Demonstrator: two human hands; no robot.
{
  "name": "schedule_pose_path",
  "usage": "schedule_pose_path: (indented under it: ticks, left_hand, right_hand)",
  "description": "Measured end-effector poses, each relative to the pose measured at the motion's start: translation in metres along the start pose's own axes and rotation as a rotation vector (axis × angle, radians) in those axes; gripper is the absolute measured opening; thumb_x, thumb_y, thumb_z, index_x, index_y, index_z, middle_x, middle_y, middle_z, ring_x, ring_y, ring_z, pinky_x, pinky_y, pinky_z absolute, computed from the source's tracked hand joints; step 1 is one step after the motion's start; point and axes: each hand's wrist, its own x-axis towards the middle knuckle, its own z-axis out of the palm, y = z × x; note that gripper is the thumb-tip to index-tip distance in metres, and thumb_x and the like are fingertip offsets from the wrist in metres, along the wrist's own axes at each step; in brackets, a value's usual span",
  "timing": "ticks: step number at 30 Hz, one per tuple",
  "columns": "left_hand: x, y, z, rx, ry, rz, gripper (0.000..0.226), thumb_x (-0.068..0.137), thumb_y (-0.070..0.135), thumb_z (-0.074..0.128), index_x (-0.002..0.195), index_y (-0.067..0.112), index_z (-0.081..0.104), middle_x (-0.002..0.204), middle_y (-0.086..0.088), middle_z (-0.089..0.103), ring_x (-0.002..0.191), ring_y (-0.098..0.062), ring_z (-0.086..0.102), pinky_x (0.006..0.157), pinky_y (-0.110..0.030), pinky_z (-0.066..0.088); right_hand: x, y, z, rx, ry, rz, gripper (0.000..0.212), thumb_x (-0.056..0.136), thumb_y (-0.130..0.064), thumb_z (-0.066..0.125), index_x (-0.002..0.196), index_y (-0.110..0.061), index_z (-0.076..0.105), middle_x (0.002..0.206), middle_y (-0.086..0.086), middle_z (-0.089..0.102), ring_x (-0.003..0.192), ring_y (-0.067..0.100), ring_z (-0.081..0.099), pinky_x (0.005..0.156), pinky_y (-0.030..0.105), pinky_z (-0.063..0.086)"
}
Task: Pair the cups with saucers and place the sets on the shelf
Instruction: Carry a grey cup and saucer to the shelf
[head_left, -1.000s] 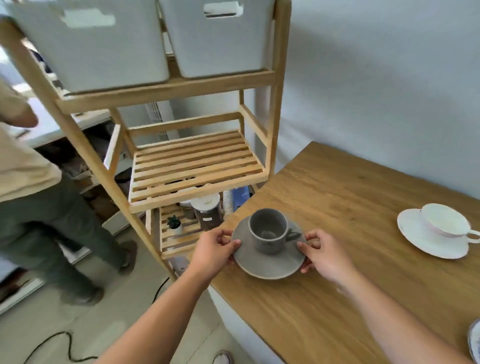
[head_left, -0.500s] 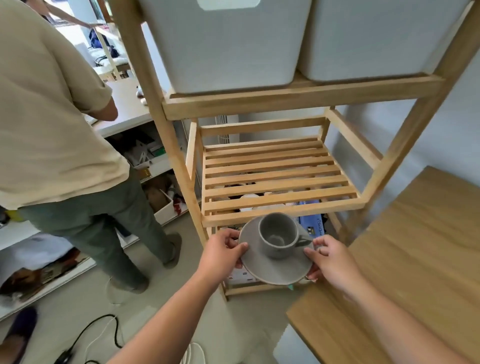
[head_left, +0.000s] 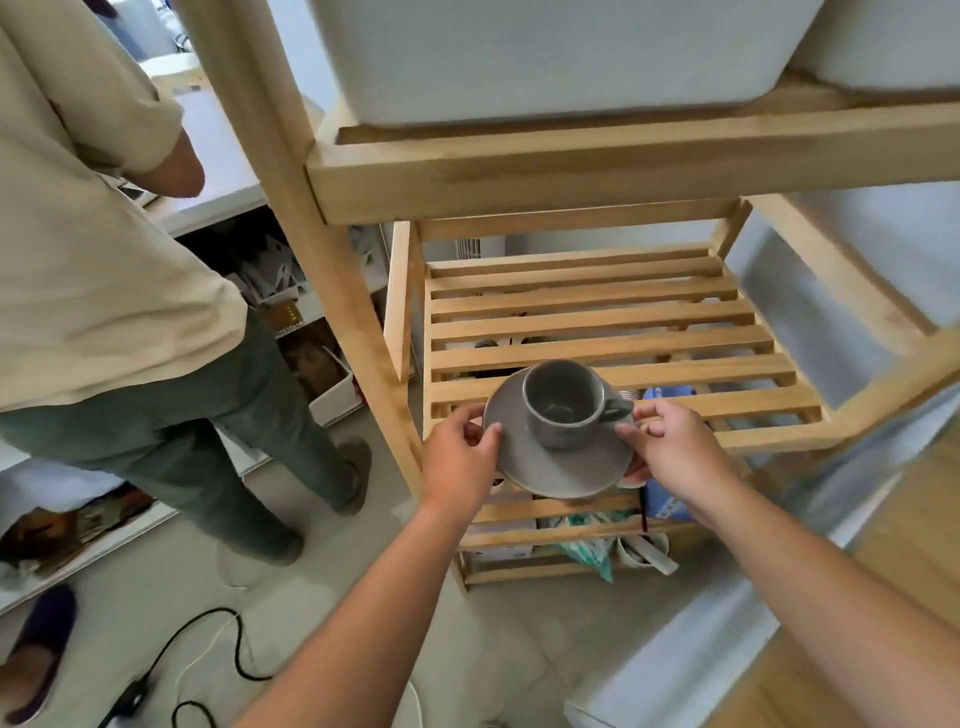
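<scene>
Left hand (head_left: 460, 457) clamped on the left rim of the grey saucer (head_left: 563, 462), thumb on top of the rim, fingers curled underneath. Right hand (head_left: 675, 454) gripping the saucer's right rim the same way, thumb above and fingers (head_left: 635, 472) showing below the edge, close beside the cup handle. Both closed on the saucer; neither touching the cup body.

One grey cup (head_left: 563, 402) standing upright at the saucer's centre, handle pointing right, inside looking bare. One saucer under it, tilted slightly, its far edge overlapping the front slat of the middle shelf (head_left: 597, 317). Whether the saucer touches that slat or hangs just above it: cannot tell. Held at the front edge of the slatted middle shelf, towards its left half, not yet fully over the slats.

Wooden shelf unit counted: one, with three levels in view. Top level carrying two white bins (head_left: 561, 52), the second only partly in view at the right edge. Middle level with nothing on its slats. Lower level (head_left: 571, 530) crowded with a blue box (head_left: 667, 499) and other small items, too jumbled to count.

One corner of a wooden desk (head_left: 893, 587) at lower right. One other person (head_left: 104, 234) standing at left, back turned, in a beige shirt and green trousers. One black cable (head_left: 218, 639) looping over the floor at lower left.
</scene>
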Motion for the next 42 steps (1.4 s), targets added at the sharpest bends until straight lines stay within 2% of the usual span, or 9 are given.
schedule_pose_path:
  ticks: [4, 8, 11, 16, 29, 33, 36, 39, 42]
  left_hand:
    - [0.034, 0.005, 0.01, 0.003, 0.069, -0.013, 0.032, 0.093, 0.025, 0.057, 0.125, 0.024, 0.058, 0.096, 0.005, 0.067, 0.09, -0.014, 0.066, 0.082, -0.036, 0.059]
    - [0.064, 0.011, 0.018, -0.027, 0.159, -0.021, 0.033, 0.093, 0.022, 0.057, 0.126, 0.021, 0.059, 0.105, 0.002, 0.066, 0.09, -0.012, 0.06, 0.075, -0.024, 0.049]
    - [0.088, 0.017, 0.022, -0.02, 0.213, -0.022, 0.032, 0.092, 0.024, 0.058, 0.124, 0.02, 0.061, 0.105, 0.0, 0.069, 0.09, -0.014, 0.063, 0.078, -0.026, 0.051]
    - [0.127, 0.023, 0.028, -0.021, 0.321, -0.036, 0.026, 0.091, 0.023, 0.059, 0.113, 0.012, 0.068, 0.098, 0.0, 0.066, 0.086, -0.014, 0.06, 0.078, -0.024, 0.047]
    - [0.17, 0.024, 0.044, 0.162, 0.403, -0.03, 0.025, 0.091, 0.027, 0.058, 0.11, 0.015, 0.069, 0.104, -0.005, 0.07, 0.092, -0.021, 0.066, 0.086, -0.036, 0.056]
    - [0.159, 0.021, 0.048, 0.258, 0.413, 0.044, 0.037, 0.092, 0.031, 0.057, 0.125, 0.015, 0.059, 0.124, -0.005, 0.056, 0.107, -0.019, 0.058, 0.093, -0.031, 0.048]
    - [0.133, 0.009, 0.055, 0.377, 0.423, 0.17, 0.047, 0.092, 0.035, 0.055, 0.134, 0.018, 0.048, 0.134, -0.002, 0.047, 0.122, -0.017, 0.046, 0.102, -0.027, 0.038]
    - [0.121, -0.005, 0.058, 0.484, 0.366, 0.229, 0.06, 0.092, 0.043, 0.051, 0.144, 0.018, 0.034, 0.147, -0.003, 0.038, 0.135, -0.018, 0.036, 0.112, -0.032, 0.03]
    - [0.121, -0.008, 0.059, 0.564, 0.257, 0.214, 0.069, 0.094, 0.049, 0.041, 0.151, 0.017, 0.018, 0.159, -0.003, 0.021, 0.147, -0.019, 0.02, 0.118, -0.035, 0.02]
  right_hand:
    - [0.043, -0.007, 0.007, -0.026, -0.004, -0.022, 0.009, 0.09, -0.018, 0.06, 0.094, -0.014, 0.054, 0.091, 0.014, 0.069, 0.063, 0.019, 0.065, 0.048, 0.026, 0.05]
    - [0.081, -0.017, 0.016, -0.028, 0.01, -0.065, 0.01, 0.089, -0.018, 0.061, 0.097, -0.013, 0.057, 0.092, 0.011, 0.067, 0.075, 0.024, 0.066, 0.063, 0.036, 0.058]
    - [0.11, -0.026, 0.021, -0.04, 0.032, -0.108, 0.007, 0.088, -0.016, 0.061, 0.093, -0.013, 0.058, 0.086, 0.009, 0.065, 0.07, 0.023, 0.063, 0.053, 0.03, 0.053]
    - [0.16, -0.038, 0.032, -0.021, 0.037, -0.138, 0.005, 0.085, -0.016, 0.065, 0.086, -0.012, 0.061, 0.08, 0.003, 0.063, 0.083, 0.034, 0.068, 0.075, 0.051, 0.059]
    - [0.196, -0.044, 0.047, -0.216, 0.152, -0.191, 0.016, 0.087, -0.024, 0.062, 0.098, -0.013, 0.064, 0.098, 0.009, 0.069, 0.08, 0.025, 0.062, 0.073, 0.036, 0.053]
    - [0.184, -0.039, 0.048, -0.237, 0.203, -0.279, 0.036, 0.088, -0.027, 0.061, 0.12, -0.011, 0.057, 0.11, 0.008, 0.065, 0.09, 0.021, 0.056, 0.075, 0.028, 0.044]
    - [0.169, -0.024, 0.048, -0.227, 0.161, -0.392, 0.049, 0.087, -0.032, 0.059, 0.131, -0.012, 0.049, 0.13, 0.007, 0.055, 0.116, 0.024, 0.052, 0.095, 0.038, 0.047]
    - [0.158, -0.01, 0.046, -0.332, 0.052, -0.492, 0.064, 0.086, -0.036, 0.06, 0.141, -0.012, 0.038, 0.15, 0.005, 0.038, 0.139, 0.02, 0.032, 0.115, 0.036, 0.028]
    - [0.156, -0.008, 0.044, -0.416, -0.001, -0.507, 0.078, 0.085, -0.044, 0.06, 0.148, -0.014, 0.025, 0.158, 0.002, 0.022, 0.147, 0.016, 0.014, 0.117, 0.031, 0.015]
